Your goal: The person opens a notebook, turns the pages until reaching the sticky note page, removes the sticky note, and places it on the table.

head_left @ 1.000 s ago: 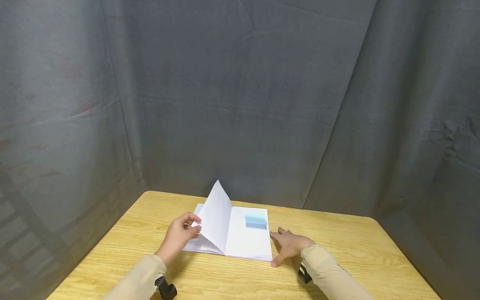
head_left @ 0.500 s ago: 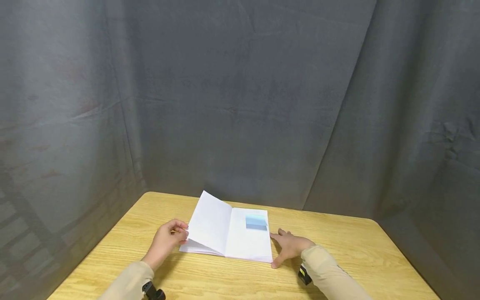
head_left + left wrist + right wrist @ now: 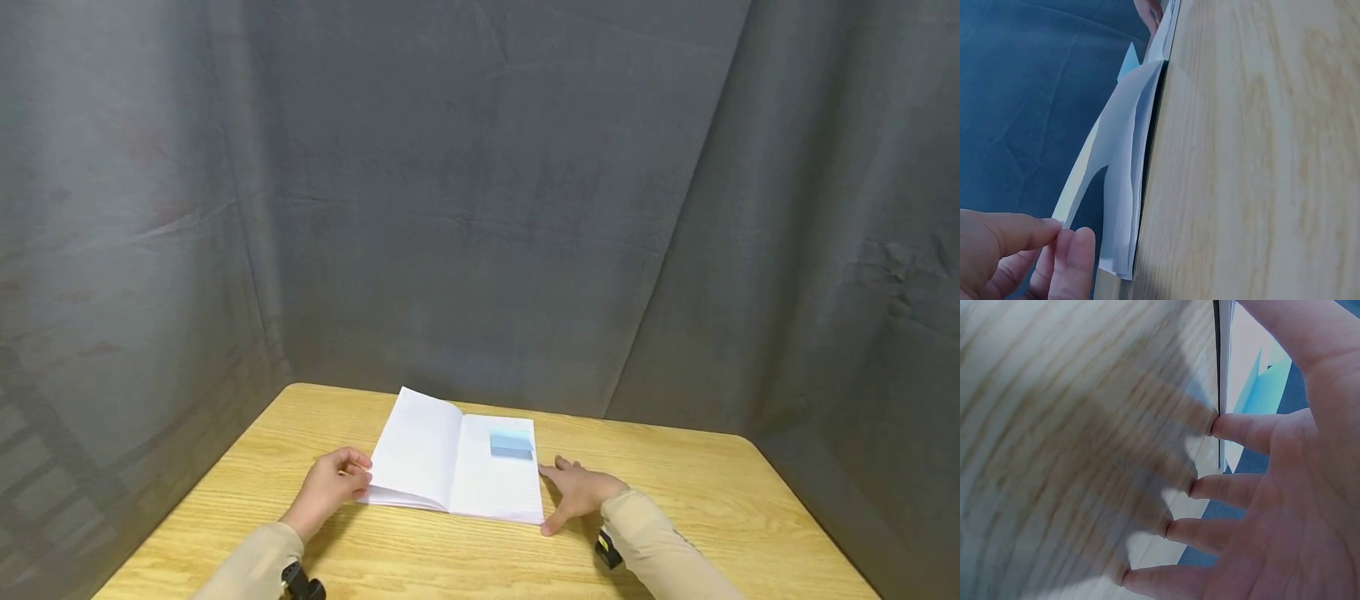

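An open notebook [image 3: 495,487] with white pages lies on the wooden table. A blue sticky note [image 3: 512,441] is on its right page, partly lifted off the paper. My left hand [image 3: 328,487] pinches the outer edge of a raised page [image 3: 417,446] on the left side. In the left wrist view, thumb and fingers meet on that page [image 3: 1079,175], which arches above the stack below. My right hand [image 3: 581,492] is beside the notebook's right edge with fingers spread. Its fingertips rest on the table in the right wrist view, the index finger [image 3: 1244,430] by the notebook's edge.
The light wooden table [image 3: 675,492] extends around the notebook on all sides. Dark grey curtains [image 3: 465,208] hang behind the table and at both sides. Each wrist wears a small black device, such as the left camera [image 3: 302,583].
My left hand has moved left and down, taking the raised page from nearly upright to low over the left side. The right hand stays in place.
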{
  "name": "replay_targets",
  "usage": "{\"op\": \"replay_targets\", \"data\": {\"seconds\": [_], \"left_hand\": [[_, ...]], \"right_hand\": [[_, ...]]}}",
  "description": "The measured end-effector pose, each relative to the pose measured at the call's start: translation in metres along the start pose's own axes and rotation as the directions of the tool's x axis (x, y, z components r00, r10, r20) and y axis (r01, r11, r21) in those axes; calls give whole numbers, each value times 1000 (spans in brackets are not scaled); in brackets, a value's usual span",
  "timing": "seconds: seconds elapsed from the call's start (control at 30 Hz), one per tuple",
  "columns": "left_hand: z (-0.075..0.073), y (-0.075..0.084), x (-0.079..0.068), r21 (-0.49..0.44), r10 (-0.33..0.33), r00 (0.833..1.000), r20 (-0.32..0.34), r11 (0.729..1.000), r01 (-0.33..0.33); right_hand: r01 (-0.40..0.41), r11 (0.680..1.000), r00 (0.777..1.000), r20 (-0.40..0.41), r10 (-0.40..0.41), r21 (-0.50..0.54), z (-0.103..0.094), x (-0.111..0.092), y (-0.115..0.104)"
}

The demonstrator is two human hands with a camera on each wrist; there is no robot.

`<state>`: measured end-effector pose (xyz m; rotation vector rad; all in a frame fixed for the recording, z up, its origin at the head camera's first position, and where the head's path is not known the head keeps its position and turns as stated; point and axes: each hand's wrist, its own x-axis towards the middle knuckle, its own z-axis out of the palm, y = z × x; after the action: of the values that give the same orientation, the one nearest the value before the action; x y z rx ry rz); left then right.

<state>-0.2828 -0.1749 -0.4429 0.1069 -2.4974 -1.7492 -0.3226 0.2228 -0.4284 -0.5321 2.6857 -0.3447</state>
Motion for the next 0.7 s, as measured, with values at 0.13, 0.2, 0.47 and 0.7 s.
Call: {"op": "replay_targets", "data": {"seconds": [0.13, 0.2, 0.47, 0.7], "left_hand": [[-1, -3, 2, 25, -5, 1000, 9, 1000, 5], [-2, -4, 2, 39, -10, 1000, 16, 999, 9], [-6, -7, 2, 71, -52, 997, 56, 996, 48], [-7, -12, 4, 115, -67, 995, 68, 992, 59]], "right_hand": [[2, 1000, 1000, -5, -2, 1, 0, 1, 0], [3, 1000, 1000, -9, -3, 1, 0, 1, 0], [2, 1000, 1000, -7, -2, -4, -1, 2, -2], [-1, 1000, 1000, -2, 1, -5, 0, 1, -3]]}}
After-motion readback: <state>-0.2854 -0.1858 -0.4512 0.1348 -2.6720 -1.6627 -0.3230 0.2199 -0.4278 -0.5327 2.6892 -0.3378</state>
